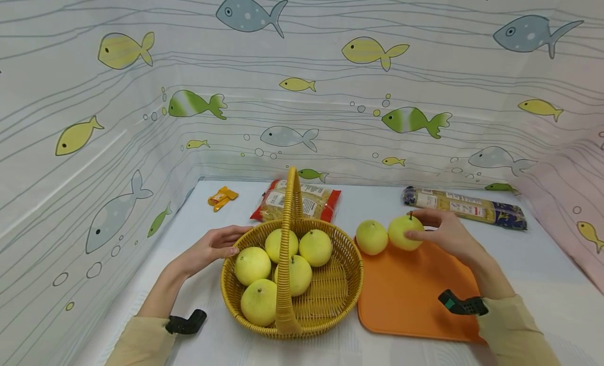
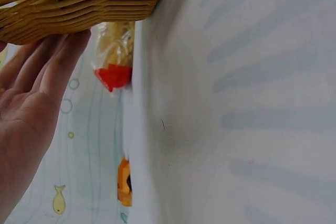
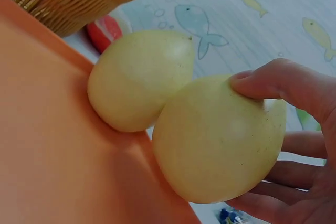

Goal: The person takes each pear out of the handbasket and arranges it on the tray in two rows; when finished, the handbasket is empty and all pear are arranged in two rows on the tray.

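The right hand (image 1: 445, 232) is gripping a smooth, round, yellow-green pear (image 1: 403, 233) between thumb and fingers at the far edge of the flat orange tray (image 1: 415, 298), just beside a second pear (image 1: 371, 237), while the left hand (image 1: 212, 248), fingers loosely extended, is touching the left side of the woven wicker basket (image 1: 330, 290). Five more pears (image 1: 259, 302) are sitting inside, and a shiny, red-ended plastic pack (image 1: 309, 201) is lying near the bench's (image 1: 203, 292) back edge.
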A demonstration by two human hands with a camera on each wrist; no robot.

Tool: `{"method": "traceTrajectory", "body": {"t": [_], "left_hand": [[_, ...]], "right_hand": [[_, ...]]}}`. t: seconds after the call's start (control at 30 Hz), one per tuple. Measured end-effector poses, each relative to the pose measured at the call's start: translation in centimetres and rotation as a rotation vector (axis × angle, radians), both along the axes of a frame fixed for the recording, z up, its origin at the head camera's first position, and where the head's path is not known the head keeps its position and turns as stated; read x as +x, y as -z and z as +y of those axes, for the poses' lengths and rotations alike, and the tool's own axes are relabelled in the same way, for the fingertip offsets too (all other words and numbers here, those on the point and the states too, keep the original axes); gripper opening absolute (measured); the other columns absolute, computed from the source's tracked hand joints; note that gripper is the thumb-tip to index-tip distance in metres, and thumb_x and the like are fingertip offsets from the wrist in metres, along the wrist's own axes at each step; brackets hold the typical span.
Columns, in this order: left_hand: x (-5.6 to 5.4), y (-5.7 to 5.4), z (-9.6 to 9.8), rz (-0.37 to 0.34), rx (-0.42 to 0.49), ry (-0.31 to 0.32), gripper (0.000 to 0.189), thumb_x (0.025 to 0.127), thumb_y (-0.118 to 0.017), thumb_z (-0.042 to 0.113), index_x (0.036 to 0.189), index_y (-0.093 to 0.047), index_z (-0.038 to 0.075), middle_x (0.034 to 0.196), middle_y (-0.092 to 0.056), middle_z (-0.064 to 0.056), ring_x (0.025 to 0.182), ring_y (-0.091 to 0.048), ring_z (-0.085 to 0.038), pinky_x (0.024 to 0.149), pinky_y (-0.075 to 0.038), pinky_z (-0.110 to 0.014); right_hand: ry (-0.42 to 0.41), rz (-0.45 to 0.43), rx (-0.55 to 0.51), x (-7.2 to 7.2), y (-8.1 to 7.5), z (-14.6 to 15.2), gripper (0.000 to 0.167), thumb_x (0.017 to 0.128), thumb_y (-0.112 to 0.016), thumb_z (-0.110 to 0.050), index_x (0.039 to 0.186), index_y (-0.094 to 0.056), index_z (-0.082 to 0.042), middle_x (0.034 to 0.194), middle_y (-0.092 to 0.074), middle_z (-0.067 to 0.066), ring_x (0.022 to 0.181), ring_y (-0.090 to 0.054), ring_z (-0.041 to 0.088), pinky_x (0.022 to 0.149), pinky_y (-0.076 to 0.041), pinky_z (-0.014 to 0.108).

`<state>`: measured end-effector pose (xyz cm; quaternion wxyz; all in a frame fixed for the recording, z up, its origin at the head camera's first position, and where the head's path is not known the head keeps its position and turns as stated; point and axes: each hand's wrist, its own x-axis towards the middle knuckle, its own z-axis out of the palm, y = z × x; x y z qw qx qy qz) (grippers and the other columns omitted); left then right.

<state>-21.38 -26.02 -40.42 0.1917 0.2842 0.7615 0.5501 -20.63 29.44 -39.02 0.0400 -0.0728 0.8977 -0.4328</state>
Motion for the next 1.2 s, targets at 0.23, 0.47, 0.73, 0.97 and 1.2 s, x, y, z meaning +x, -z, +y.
{"method": "traceTrajectory", "body": {"t": [0.23,0.47,0.73,0.97,1.2], "left_hand": [[-0.1,0.0,0.0,0.002,-0.004,0.001,0.052,0.1,-0.054,0.007,0.149,-0.042,0.0,0.149,-0.047,-0.025,0.129,-0.055,-0.008,0.099,-0.049,-0.024],[0.0,-0.1,0.0,-0.004,-0.001,0.0,0.052,0.1,-0.055,0.008,0.149,-0.042,0.0,0.149,-0.046,-0.025,0.13,-0.055,-0.009,0.099,-0.048,-0.023],[-0.1,0.1,0.0,-0.006,0.001,0.0,0.052,0.1,-0.055,0.008,0.15,-0.042,0.0,0.15,-0.046,-0.025,0.13,-0.055,-0.009,0.099,-0.048,-0.023],[-0.1,0.1,-0.1,0.0,0.0,-0.002,0.051,0.1,-0.054,0.007,0.149,-0.042,0.001,0.15,-0.046,-0.024,0.129,-0.055,-0.007,0.099,-0.049,-0.023],[-0.1,0.0,0.0,0.005,-0.008,-0.008,0.051,0.1,-0.054,0.006,0.149,-0.043,0.001,0.149,-0.047,-0.024,0.128,-0.056,-0.006,0.099,-0.049,-0.023]], "right_hand": [[-0.013,-0.009,0.013,-0.3,1.0,0.3,0.072,0.088,-0.076,-0.043,0.143,-0.052,-0.004,0.139,-0.056,0.022,0.13,-0.05,0.042,0.103,-0.043,0.06],[-0.016,-0.016,0.017,-0.4,1.5,0.3,0.07,0.087,-0.077,-0.042,0.141,-0.054,-0.004,0.137,-0.059,0.022,0.128,-0.053,0.041,0.102,-0.044,0.06],[-0.063,-0.053,0.008,-0.6,1.8,0.6,0.069,0.088,-0.076,-0.04,0.143,-0.052,-0.005,0.14,-0.057,0.02,0.131,-0.05,0.041,0.104,-0.043,0.059],[-0.121,-0.04,0.015,-0.7,2.1,1.1,0.067,0.089,-0.075,-0.037,0.144,-0.052,-0.006,0.143,-0.054,0.02,0.134,-0.046,0.045,0.105,-0.038,0.064],[-0.171,-0.037,-0.021,-0.6,2.2,1.4,0.068,0.088,-0.077,-0.028,0.146,-0.049,-0.005,0.143,-0.053,0.02,0.133,-0.047,0.046,0.103,-0.044,0.058]]}}
